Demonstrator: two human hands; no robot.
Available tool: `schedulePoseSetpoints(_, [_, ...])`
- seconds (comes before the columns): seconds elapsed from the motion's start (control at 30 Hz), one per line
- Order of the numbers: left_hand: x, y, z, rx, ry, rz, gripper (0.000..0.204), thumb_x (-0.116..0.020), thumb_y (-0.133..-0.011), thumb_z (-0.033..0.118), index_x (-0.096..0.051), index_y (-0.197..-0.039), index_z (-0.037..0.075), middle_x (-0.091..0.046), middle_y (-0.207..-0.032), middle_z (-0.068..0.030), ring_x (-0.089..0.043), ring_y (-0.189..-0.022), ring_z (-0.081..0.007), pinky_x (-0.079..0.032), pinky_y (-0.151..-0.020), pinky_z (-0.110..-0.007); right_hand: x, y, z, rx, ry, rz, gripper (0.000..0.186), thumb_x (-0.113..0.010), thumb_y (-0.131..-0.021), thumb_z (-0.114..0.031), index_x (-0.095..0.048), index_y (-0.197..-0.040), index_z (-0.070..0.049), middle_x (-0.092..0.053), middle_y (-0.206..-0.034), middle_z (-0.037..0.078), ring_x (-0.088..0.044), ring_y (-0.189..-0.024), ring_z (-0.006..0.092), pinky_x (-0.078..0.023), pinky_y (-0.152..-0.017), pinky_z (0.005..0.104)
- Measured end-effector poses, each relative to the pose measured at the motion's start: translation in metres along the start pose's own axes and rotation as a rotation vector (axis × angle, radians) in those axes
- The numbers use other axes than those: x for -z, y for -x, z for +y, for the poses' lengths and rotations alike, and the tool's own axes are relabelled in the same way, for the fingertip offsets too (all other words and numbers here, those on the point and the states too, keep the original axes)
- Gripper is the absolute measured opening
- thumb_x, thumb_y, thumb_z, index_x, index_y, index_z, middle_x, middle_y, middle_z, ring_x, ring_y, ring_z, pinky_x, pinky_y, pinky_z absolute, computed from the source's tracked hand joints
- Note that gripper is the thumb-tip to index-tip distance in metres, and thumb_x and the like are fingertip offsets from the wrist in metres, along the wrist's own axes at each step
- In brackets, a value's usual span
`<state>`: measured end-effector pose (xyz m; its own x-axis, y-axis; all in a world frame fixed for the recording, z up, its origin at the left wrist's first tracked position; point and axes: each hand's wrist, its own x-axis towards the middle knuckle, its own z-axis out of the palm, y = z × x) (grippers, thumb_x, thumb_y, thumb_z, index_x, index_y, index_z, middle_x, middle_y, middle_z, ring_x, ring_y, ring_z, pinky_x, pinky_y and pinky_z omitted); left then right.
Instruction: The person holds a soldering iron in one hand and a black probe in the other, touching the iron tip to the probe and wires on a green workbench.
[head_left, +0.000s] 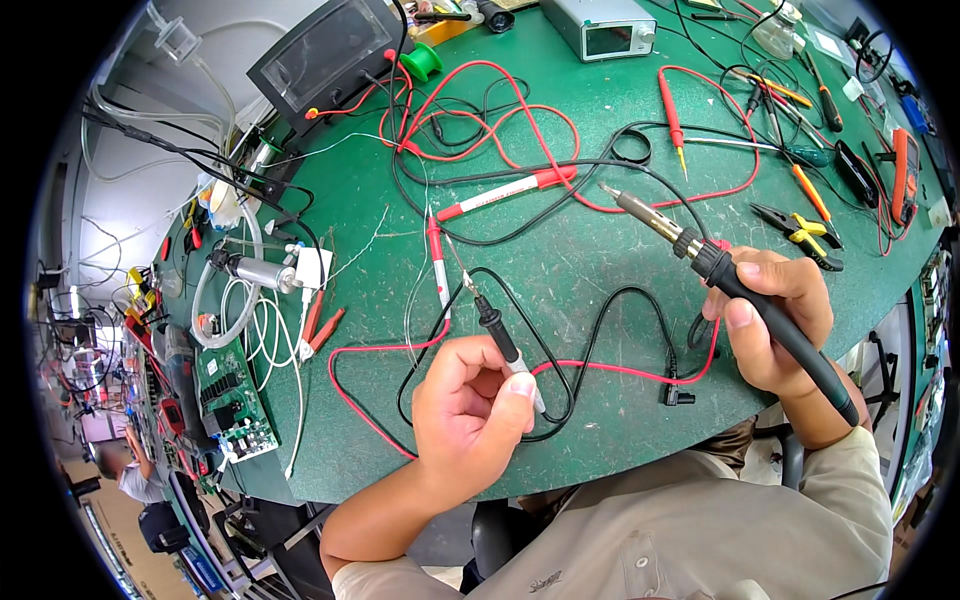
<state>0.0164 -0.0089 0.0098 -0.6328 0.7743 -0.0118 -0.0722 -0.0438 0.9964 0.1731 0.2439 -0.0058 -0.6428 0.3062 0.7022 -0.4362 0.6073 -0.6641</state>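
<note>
My right hand (775, 320) is wrapped round the black handle of a soldering iron (735, 275), its metal tip pointing up and left above the bench. Pinched between the fingers of my left hand (475, 410) is a test probe (497, 328) with a black grip and a pale lower part; its metal end points up and left. Just beyond that end, a red and white probe (438, 262) lies on the green bench (560, 270). Farther off, a red and white pen-shaped piece (505, 195) lies slanted. The soldering iron's tip is apart from the probe.
Red and black test leads (480, 150) loop over the bench. Pliers (800, 235), screwdrivers and an orange multimeter (903, 175) lie at the right. A green circuit board (235, 405) and a clear-tubed pump (255, 270) are at the left. A grey instrument (600, 30) stands at the back.
</note>
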Motion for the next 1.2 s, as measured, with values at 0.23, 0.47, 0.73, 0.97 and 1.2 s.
schedulePoseSetpoints(0.23, [0.0009,-0.0007,-0.0008,0.015,0.017,-0.008,0.019,-0.06,-0.097,-0.002,-0.049,-0.112,-0.003,-0.063,-0.083,-0.0074,-0.058,-0.063,-0.0061,-0.045,-0.05,-0.022,0.0009,-0.0002,0.0006,0.013,-0.008,-0.011,0.025,-0.067,-0.09,0.0,-0.054,-0.112,0.003,-0.063,-0.074,0.006,-0.059,-0.064,0.0134,-0.053,-0.075,0.0362])
schedulePoseSetpoints(0.47, [0.001,-0.0008,0.0002,0.029,0.003,-0.007,0.019,-0.06,-0.097,-0.002,-0.049,-0.112,-0.003,-0.063,-0.083,-0.007,-0.057,-0.062,-0.0057,-0.045,-0.049,-0.022,-0.0001,0.0002,0.0004,0.008,-0.02,-0.004,0.025,-0.066,-0.091,0.0,-0.054,-0.112,0.003,-0.063,-0.074,0.007,-0.059,-0.064,0.0134,-0.053,-0.074,0.036])
schedulePoseSetpoints(0.73, [0.0006,-0.0012,0.0011,0.015,0.022,-0.01,0.019,-0.059,-0.096,-0.004,-0.049,-0.113,-0.003,-0.063,-0.086,-0.007,-0.058,-0.065,-0.0061,-0.046,-0.053,-0.023,-0.0001,-0.0015,-0.0004,0.016,-0.026,-0.018,0.026,-0.066,-0.091,0.001,-0.053,-0.113,0.004,-0.063,-0.075,0.007,-0.058,-0.063,0.0132,-0.051,-0.068,0.0344])
schedulePoseSetpoints(0.97, [0.0009,-0.0017,0.0016,0.027,0.019,-0.018,0.019,-0.059,-0.097,-0.004,-0.049,-0.112,-0.003,-0.063,-0.085,-0.0064,-0.057,-0.064,-0.0059,-0.045,-0.053,-0.023,0.0011,-0.0001,0.0002,0.025,-0.019,-0.013,0.025,-0.067,-0.091,0.0,-0.053,-0.112,0.004,-0.064,-0.075,0.007,-0.059,-0.064,0.0137,-0.052,-0.07,0.0351])
schedulePoseSetpoints(1.2, [0.0002,-0.0019,0.0006,0.028,0.014,-0.011,0.018,-0.06,-0.097,-0.003,-0.05,-0.112,-0.002,-0.063,-0.084,-0.006,-0.057,-0.063,-0.0056,-0.045,-0.052,-0.023,0.0006,-0.0006,0.0011,0.039,-0.018,0.0,0.025,-0.068,-0.091,-0.001,-0.054,-0.111,0.005,-0.064,-0.074,0.008,-0.06,-0.063,0.0146,-0.053,-0.069,0.035])
